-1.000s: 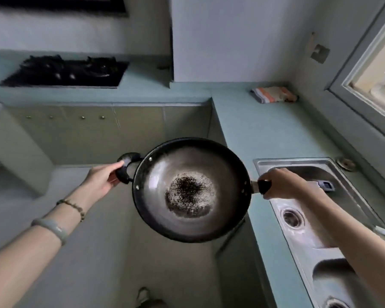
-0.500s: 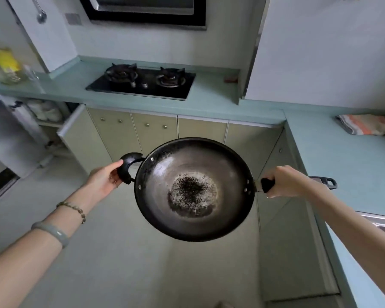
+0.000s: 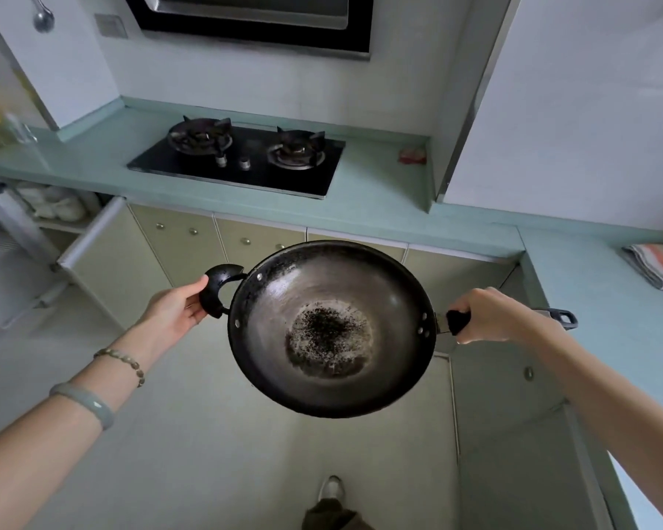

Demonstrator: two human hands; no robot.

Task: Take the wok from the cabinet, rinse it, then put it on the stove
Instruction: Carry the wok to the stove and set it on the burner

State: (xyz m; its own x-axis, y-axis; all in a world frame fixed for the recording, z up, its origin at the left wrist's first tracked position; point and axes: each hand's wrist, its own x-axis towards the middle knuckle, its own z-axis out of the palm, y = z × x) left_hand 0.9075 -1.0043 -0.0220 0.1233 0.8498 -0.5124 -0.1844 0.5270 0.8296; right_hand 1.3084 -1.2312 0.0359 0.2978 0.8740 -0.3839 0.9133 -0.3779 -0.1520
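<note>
**Wok** (image 3: 332,328): dark, round, mouth up. It is held in mid-air over the floor, in front of the lower cabinet doors, and touches neither tabletop nor stove. A black speckled patch lies in its base.

**Left hand** (image 3: 173,313): at 9 o'clock of the wok. Thumb and fingers are curled about the black loop handle (image 3: 217,288). The wrist carries a bead bracelet (image 3: 125,363) and a pale green bangle (image 3: 87,403).

**Right hand** (image 3: 490,315): at 3 o'clock of the wok, closed round the long handle (image 3: 456,321). The handle's looped end projects beyond the wrist.

**Stove** (image 3: 242,162): black glass with two burners and two knobs between them. It is set into the tabletop at 11 o'clock from the wok, well apart from it. Both burners are bare.

**Tabletop** (image 3: 360,197): pale green, L-shaped, running from 9 o'clock across to 3 o'clock.

**Range hood** (image 3: 253,21): at 12 o'clock, above the stove.

**Folded cloth** (image 3: 659,269): orange and white, on the tabletop at 3 o'clock.

**Small red item** (image 3: 412,154): on the tabletop at 1 o'clock, beside the wall. What it is cannot be told.

**Cabinet door** (image 3: 108,254): stands open at 9 o'clock, with white items on the shelf behind it.

**Ladle** (image 3: 43,17): hangs on the wall at 10 o'clock.

**Shoe** (image 3: 332,487): on the floor at 6 o'clock.
</note>
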